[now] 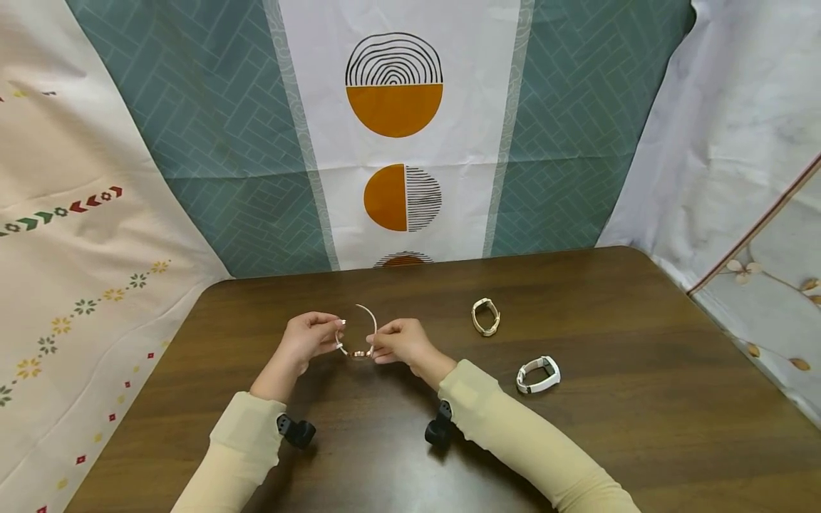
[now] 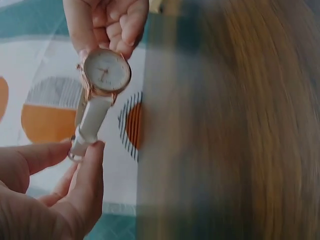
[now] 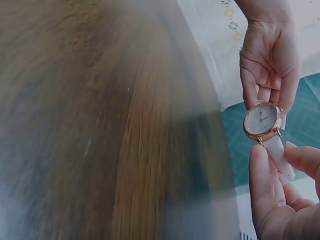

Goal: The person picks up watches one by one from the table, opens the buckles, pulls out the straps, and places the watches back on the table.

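Between both hands hangs a wristwatch (image 1: 359, 354) with a round white dial, a rose-gold case and a white strap, held above the table. My left hand (image 1: 311, 337) pinches the buckle end of the strap (image 2: 95, 117) between thumb and finger. On the other side, my right hand (image 1: 402, 342) pinches the strap close to the case, and the free strap end curves upward above it in the head view. The dial (image 2: 106, 71) faces the left wrist camera, and the dial (image 3: 262, 119) also shows in the right wrist view. The strap is unfastened.
On the brown wooden table (image 1: 410, 456), a gold-coloured watch (image 1: 485, 318) lies to the right of the hands. Nearer and further right is a white-banded watch (image 1: 539, 375) with a dark face. Patterned cloths (image 1: 564, 142) hang behind and beside the table.
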Tool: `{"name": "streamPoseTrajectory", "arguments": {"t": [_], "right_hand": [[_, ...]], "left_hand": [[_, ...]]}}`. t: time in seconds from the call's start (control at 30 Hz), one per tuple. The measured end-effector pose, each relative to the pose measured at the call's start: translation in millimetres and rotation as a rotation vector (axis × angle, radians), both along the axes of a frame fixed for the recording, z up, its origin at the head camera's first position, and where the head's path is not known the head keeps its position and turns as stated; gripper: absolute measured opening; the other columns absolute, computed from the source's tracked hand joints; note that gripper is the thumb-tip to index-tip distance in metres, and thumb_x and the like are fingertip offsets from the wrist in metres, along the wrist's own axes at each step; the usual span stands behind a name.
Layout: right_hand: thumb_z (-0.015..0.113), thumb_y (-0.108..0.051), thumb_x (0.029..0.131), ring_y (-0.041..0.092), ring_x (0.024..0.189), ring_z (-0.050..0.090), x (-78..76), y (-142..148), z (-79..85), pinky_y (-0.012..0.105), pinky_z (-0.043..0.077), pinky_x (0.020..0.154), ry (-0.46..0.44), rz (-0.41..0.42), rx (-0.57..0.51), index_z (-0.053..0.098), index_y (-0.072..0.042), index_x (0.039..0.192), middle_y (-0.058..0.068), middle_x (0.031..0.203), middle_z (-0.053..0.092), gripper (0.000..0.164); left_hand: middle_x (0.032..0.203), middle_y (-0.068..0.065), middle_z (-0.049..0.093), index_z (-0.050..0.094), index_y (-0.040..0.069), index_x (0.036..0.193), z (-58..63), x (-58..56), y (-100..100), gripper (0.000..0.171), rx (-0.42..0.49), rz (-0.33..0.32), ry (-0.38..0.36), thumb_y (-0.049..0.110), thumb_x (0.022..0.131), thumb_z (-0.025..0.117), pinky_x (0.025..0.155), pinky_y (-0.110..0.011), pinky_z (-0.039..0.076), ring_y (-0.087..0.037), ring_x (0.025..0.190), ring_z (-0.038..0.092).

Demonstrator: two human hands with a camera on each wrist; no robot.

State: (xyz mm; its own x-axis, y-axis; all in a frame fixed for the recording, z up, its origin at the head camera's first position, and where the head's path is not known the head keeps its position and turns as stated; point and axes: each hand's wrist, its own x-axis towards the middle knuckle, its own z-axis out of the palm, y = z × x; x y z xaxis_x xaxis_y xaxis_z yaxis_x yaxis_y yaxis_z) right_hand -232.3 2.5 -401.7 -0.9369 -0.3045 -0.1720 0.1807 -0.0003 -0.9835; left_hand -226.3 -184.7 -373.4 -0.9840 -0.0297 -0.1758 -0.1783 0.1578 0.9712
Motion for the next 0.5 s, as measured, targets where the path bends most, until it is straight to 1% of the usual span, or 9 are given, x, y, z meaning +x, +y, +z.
{"name": "streamPoseTrajectory", "arguments": {"t": [0.17,0.23,0.33,0.4,0.5], "right_hand": [[0.06,0.003,0.088,0.01,0.056,0.062,-1.0,-10.5,-4.8,0.028,0.058,0.06,-0.029,-0.003,0.008,0.061,0.014,0.099,0.03,0.105,0.065,0.016],[0.061,0.003,0.087,0.01,0.055,0.061,-0.6,-14.2,-5.2,0.027,0.058,0.058,-0.043,-0.002,0.018,0.061,0.013,0.097,0.03,0.102,0.066,0.015],[0.062,0.003,0.086,0.011,0.054,0.061,0.0,-18.9,-4.5,0.027,0.058,0.058,-0.058,-0.003,0.023,0.061,0.012,0.095,0.03,0.098,0.067,0.013],[0.063,0.003,0.086,0.011,0.053,0.061,0.0,-21.5,-4.8,0.027,0.058,0.057,-0.072,0.001,0.025,0.062,0.011,0.092,0.028,0.089,0.069,0.01],[0.064,0.003,0.086,0.011,0.051,0.06,0.4,-24.3,-5.9,0.027,0.057,0.056,-0.097,0.006,0.032,0.061,0.009,0.087,0.02,0.072,0.068,0.007]], "left_hand": [[0.084,-0.003,0.066,0.052,-0.014,0.115,-9.4,-4.3,-10.0,0.031,-0.037,-0.044,-0.018,0.008,0.093,0.059,0.065,-0.02,0.056,-0.008,0.074,0.064],[0.089,-0.006,0.067,0.053,-0.013,0.114,-11.0,-5.8,-13.3,0.03,-0.06,-0.06,-0.027,0.008,0.093,0.058,0.067,-0.021,0.056,-0.008,0.075,0.063],[0.093,-0.008,0.068,0.053,-0.012,0.113,-12.7,-8.4,-17.6,0.028,-0.096,-0.085,-0.044,0.008,0.094,0.057,0.068,-0.021,0.056,-0.008,0.077,0.063],[0.092,-0.005,0.068,0.053,-0.012,0.113,-13.6,-10.0,-19.8,0.027,-0.107,-0.106,-0.052,0.007,0.094,0.056,0.068,-0.021,0.056,-0.007,0.077,0.063],[0.088,-0.001,0.067,0.052,-0.013,0.112,-16.6,-12.5,-21.4,0.026,-0.108,-0.123,-0.063,0.005,0.094,0.055,0.066,-0.02,0.055,-0.007,0.076,0.062]]}}
